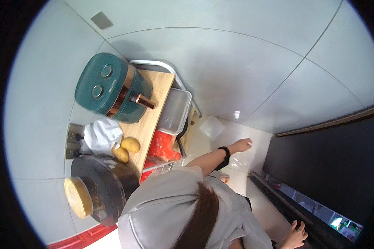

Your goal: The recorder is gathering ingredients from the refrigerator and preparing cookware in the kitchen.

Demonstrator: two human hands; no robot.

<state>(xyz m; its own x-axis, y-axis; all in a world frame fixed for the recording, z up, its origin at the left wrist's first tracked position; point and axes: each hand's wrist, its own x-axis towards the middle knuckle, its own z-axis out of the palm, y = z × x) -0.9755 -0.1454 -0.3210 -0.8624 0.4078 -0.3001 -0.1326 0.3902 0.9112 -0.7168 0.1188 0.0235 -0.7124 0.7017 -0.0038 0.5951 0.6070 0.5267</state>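
My left hand (pixel 242 145) is held out over the pale floor, fingers curled in. A small white spot shows at its fingertips; whether it is an object or glare, I cannot tell. A black band (pixel 226 158) circles that forearm. At the lower right, my right hand (pixel 294 235) has its bent fingers on the edge of a black door (pixel 277 196). The door stands ajar on a large dark appliance (pixel 324 152) that looks like a refrigerator. Through the gap, lit compartments (pixel 307 202) show, with a few packaged things inside.
On a wooden-topped rack (pixel 157 82) at left stand a green air fryer (pixel 112 87), two potatoes (pixel 130 145), a white bag (pixel 103 135) and a dark cooker (pixel 106 180) topped by a yellow-lidded container (pixel 78 197). Below sit a clear plastic box (pixel 174 110), red bags (pixel 162 146) and a pan handle (pixel 181 148).
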